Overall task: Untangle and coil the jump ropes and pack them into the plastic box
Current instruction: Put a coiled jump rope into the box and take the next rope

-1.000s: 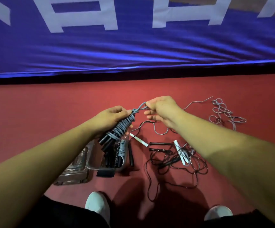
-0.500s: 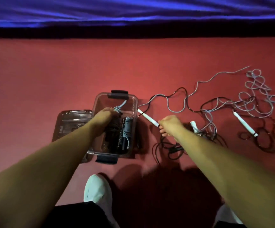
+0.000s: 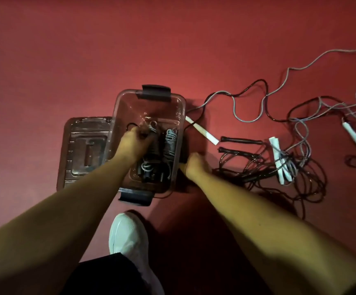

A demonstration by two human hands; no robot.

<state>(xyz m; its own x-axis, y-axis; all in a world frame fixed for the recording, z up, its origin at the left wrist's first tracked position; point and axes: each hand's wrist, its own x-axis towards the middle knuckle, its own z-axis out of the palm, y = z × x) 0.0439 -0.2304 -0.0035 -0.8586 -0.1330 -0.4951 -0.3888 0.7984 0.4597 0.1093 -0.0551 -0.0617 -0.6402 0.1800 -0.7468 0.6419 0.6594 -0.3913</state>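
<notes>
1. Fingers of my left hand point(image 3: 135, 141) are clenched round a coiled grey rope point(image 3: 152, 129), low inside the plastic box point(image 3: 117, 116). I judge I am seating it beside the coiled bundle point(image 3: 170, 142) that lies at its 3 o'clock.
2. My right hand point(image 3: 195, 167) sits against the box's outer wall at 3 o'clock with its fingers curled. Whether they grip the wall, the dark thing there, or nothing, I cannot tell. Bracing the box would make sense.
3. The lid point(image 3: 83, 150) lies flat on the floor point(image 3: 66, 60) at the box's 9 o'clock, clear of the packing.
4. Further out at 3 o'clock, the tangle of black and grey ropes point(image 3: 279, 184) sprawls loose with its white handles point(image 3: 202, 133) and black handles point(image 3: 243, 140). Most of the untangling remains, I think.
</notes>
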